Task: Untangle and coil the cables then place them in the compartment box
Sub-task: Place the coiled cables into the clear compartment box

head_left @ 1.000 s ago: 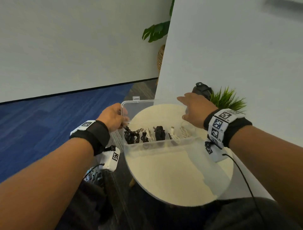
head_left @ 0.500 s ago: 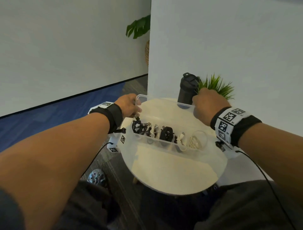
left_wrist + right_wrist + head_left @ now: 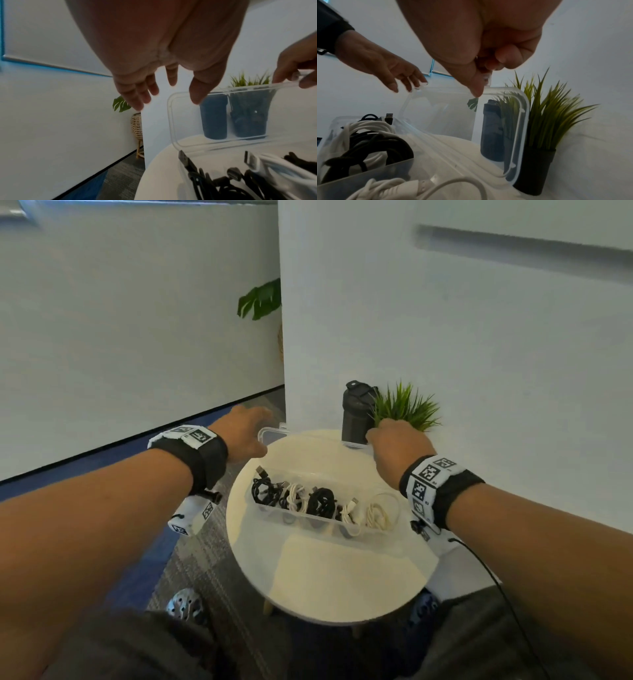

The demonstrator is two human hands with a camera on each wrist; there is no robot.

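Here, right hand point(image 3: 481, 56) grip pinching lid point(image 3: 445, 108)

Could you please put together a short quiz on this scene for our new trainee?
1. True or false: the lid of the box is closed.
2. Which hand pinches the lid's top edge?
3. The cables in the box are: A all black; B all white; C black and white.
Key: 1 false, the lid stands open. 2 the right hand; the left hand is open near the lid's corner. 3 C.
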